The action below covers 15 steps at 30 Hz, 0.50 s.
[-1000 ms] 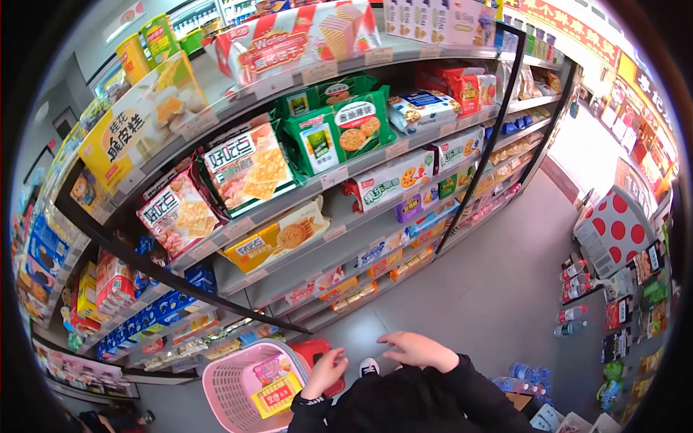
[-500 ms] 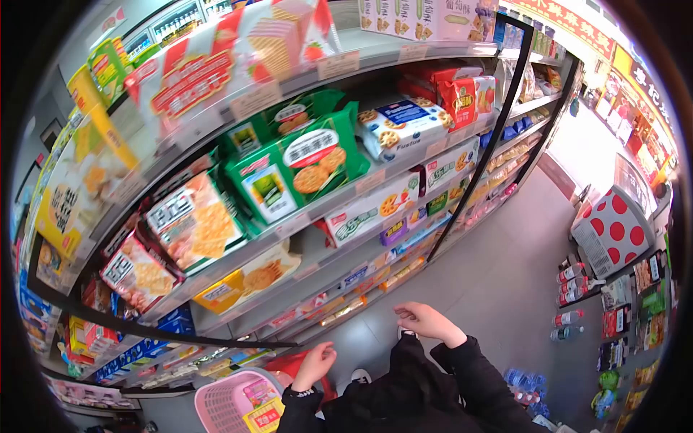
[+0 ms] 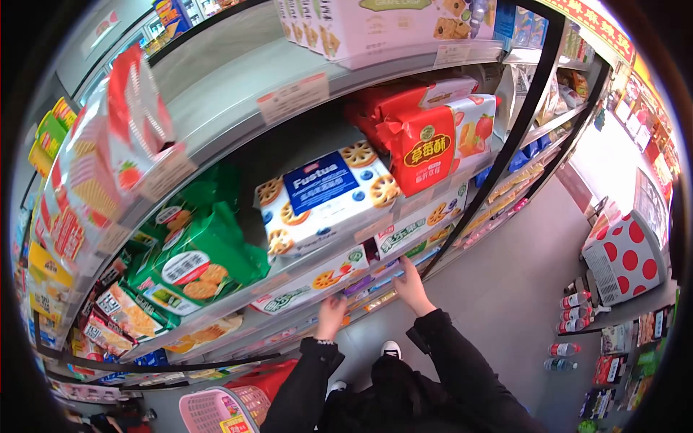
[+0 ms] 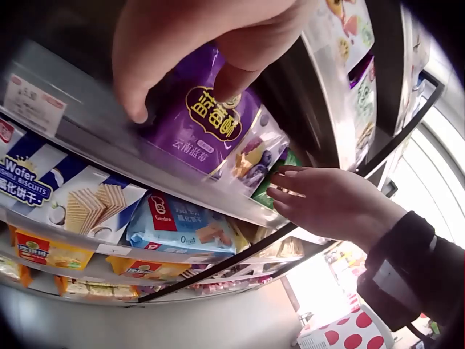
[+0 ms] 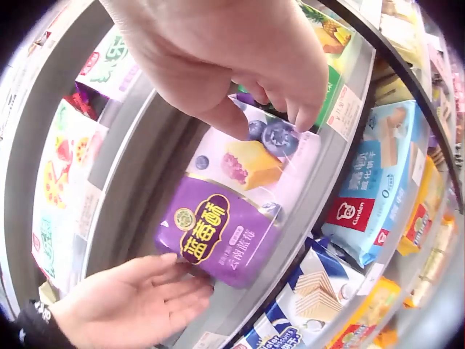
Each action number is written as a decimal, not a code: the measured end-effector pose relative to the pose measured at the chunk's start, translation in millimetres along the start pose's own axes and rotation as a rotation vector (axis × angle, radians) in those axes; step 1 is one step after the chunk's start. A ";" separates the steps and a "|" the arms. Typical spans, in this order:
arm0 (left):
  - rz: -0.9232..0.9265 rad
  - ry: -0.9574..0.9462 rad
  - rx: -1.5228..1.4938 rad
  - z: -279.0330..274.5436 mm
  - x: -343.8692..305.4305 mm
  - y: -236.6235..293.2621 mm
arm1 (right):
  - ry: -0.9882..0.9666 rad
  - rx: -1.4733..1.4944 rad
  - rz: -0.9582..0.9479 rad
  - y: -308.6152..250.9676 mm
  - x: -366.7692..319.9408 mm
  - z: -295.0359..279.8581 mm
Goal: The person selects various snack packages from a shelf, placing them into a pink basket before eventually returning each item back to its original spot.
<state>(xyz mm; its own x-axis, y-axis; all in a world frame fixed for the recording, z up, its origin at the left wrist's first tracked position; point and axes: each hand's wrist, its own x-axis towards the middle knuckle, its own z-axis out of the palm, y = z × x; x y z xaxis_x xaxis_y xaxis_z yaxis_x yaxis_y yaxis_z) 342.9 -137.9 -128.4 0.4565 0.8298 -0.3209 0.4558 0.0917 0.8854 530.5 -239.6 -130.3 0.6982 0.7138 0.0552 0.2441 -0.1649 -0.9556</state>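
A purple blueberry snack pack (image 4: 192,138) (image 5: 251,243) lies on a shelf below the white fruit-biscuit boxes. My left hand (image 3: 332,315) (image 4: 207,33) (image 5: 134,302) is at one end of it, fingers relaxed and fairly straight, fingertips at the pack's edge. At the other end is my right hand (image 3: 412,290) (image 4: 330,203) (image 5: 232,54), its fingers loosely bent over the blueberry picture. Neither hand is closed round the pack. Whether the right fingertips press on it, I cannot tell.
Above are a Fustua biscuit box (image 3: 325,191), red strawberry packs (image 3: 426,155) and green packs (image 3: 191,267). Blue wafer packs (image 4: 178,225) sit one shelf lower. A black shelf post (image 3: 498,169) stands right of the hands. A pink basket (image 3: 206,408) is at lower left.
Both hands have reached forward from in front of the body to the lower shelf. The view has moved closer to the shelves, and the basket appears lower and further left.
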 end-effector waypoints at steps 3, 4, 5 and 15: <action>0.120 0.026 -0.190 15.5 21.0 2.5 | -0.093 0.002 0.017 20.7 14.5 4.8; 0.101 0.026 -0.124 16.8 21.1 11.6 | -0.158 -0.005 0.041 24.9 16.5 6.4; 0.069 0.036 -0.162 19.2 27.2 6.4 | -0.090 -0.035 -0.015 28.2 17.5 11.6; -0.152 0.088 -0.421 18.5 24.3 -2.2 | -0.140 -0.143 -0.045 0.9 17.0 0.0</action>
<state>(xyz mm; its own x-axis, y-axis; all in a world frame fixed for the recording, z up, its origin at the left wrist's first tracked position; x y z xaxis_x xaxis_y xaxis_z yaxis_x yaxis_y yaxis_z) 367.0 -128.2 -144.3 0.3336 0.8316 -0.4440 0.1536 0.4167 0.8960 542.6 -227.6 -130.2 0.5861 0.8089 0.0464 0.3730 -0.2186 -0.9017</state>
